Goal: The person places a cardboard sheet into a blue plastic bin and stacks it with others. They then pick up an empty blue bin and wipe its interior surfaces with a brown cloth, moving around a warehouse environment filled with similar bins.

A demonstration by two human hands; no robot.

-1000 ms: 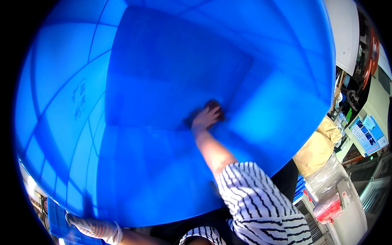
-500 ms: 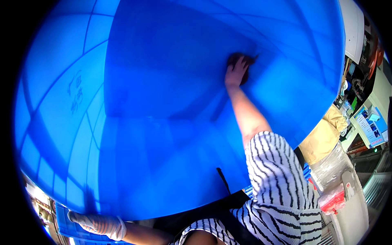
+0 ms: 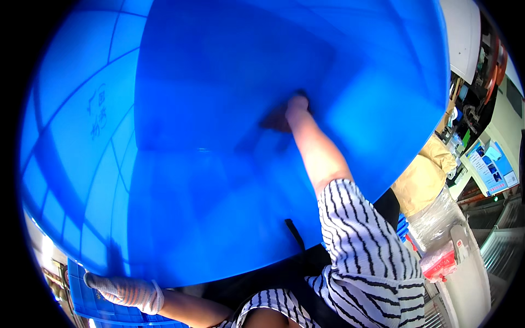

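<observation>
A big blue plastic bin point(image 3: 219, 224) with a curved rim and flat inner panels takes up most of the view. Deep inside it, my bare right hand point(image 3: 298, 104) is smeared by motion and holds a dark brown rag point(image 3: 275, 120) against the inner surface. The fingers are mostly hidden behind the wrist and the rag. My left hand point(image 3: 126, 292), in a light striped knit glove, is closed at the bin's near left rim, its fingers together along the edge.
Dark handwriting point(image 3: 98, 112) marks the bin's left wall. A black strap point(image 3: 295, 234) hangs over the near rim. To the right are a brown paper bag point(image 3: 424, 177), a red and white packet point(image 3: 439, 265) on a pale surface, and a blue printed sheet point(image 3: 492, 167). Another blue container point(image 3: 82, 298) stands below my left hand.
My right hand and the rag have moved left and toward me across the bin's inside. The whole view has shifted slightly; my left hand stays at the rim.
</observation>
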